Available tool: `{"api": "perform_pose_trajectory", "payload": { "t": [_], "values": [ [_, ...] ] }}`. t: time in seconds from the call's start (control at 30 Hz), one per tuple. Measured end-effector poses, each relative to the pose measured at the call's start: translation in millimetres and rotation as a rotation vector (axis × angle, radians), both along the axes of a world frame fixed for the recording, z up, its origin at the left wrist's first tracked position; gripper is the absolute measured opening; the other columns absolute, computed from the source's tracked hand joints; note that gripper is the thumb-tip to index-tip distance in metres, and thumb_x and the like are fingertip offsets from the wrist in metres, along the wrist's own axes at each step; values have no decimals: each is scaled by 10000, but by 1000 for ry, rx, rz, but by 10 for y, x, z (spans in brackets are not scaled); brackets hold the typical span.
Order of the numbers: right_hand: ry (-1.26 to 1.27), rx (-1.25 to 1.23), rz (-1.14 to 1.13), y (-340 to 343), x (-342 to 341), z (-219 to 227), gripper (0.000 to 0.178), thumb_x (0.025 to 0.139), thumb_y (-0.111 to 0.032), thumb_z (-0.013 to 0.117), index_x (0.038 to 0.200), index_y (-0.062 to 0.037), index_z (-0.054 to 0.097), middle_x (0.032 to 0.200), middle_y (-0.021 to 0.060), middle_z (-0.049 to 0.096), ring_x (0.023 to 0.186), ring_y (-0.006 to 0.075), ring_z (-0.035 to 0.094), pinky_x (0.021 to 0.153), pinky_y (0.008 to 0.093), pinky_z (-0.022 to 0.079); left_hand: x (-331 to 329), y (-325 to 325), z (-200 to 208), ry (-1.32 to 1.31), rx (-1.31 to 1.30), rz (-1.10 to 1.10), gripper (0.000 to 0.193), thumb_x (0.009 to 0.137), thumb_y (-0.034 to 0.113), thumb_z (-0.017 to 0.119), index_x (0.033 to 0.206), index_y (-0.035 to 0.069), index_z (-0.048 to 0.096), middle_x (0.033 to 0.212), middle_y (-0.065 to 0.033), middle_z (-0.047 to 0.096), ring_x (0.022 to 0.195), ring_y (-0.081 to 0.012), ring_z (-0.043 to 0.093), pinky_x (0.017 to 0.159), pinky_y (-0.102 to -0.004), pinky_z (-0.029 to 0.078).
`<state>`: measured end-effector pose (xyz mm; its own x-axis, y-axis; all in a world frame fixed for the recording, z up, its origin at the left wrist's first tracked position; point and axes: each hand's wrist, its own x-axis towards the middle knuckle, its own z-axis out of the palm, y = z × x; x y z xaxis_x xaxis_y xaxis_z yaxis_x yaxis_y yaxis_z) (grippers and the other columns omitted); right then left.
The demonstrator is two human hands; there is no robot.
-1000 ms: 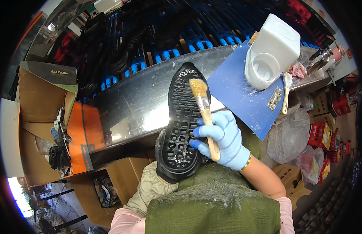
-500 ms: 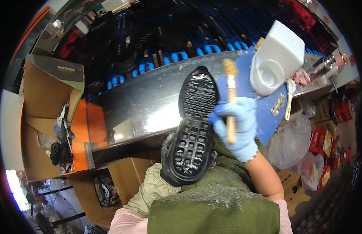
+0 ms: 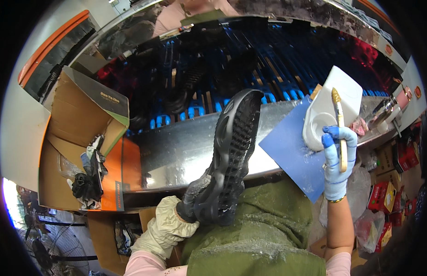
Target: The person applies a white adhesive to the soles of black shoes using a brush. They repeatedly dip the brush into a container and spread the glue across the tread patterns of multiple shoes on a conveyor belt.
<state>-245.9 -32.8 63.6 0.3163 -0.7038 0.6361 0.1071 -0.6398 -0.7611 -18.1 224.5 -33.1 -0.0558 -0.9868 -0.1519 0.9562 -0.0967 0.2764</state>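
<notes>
My left hand (image 3: pixel 194 192), in a dark grey glove, grips the black shoe sole (image 3: pixel 231 152) at its lower end. The sole stands tilted on its side, its chunky tread turned to the right and its smooth sidewall facing up to the left. Between the fingers of my right hand (image 3: pixel 337 158), in a light blue glove with darker fingertips, is a wooden-handled brush (image 3: pixel 339 110), bristles upward. The brush is in front of a white plastic container (image 3: pixel 324 103) with a round opening. That container rests on a blue sheet (image 3: pixel 287 142).
A metal ledge (image 3: pixel 176 156) runs across, with a dark conveyor of blue rods (image 3: pixel 278 73) beyond it. An open cardboard box (image 3: pixel 80 115) holding rags stands left. At far right lie red boxes (image 3: pixel 381 197) and plastic bags (image 3: pixel 370 227); a pink cloth (image 3: pixel 359 126) lies behind the container.
My right hand has moved right with the brush, away from the sole to the white container. My left hand has turned the sole from tread facing me to its side. The view has shifted.
</notes>
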Motion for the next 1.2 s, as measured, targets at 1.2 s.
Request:
{"api": "perform_pose_trajectory", "payload": {
  "t": [1.2],
  "values": [
    [276,-204,188,-1307,620,724,193,903,-114,762,1068,-138,664,1002,31,712,880,176,665,804,326,543,1039,843,1093,-1471,520,324,504,1030,205,608,1481,11,500,1436,-161,585,1355,-287,537,1119,-413,459]
  ]
}}
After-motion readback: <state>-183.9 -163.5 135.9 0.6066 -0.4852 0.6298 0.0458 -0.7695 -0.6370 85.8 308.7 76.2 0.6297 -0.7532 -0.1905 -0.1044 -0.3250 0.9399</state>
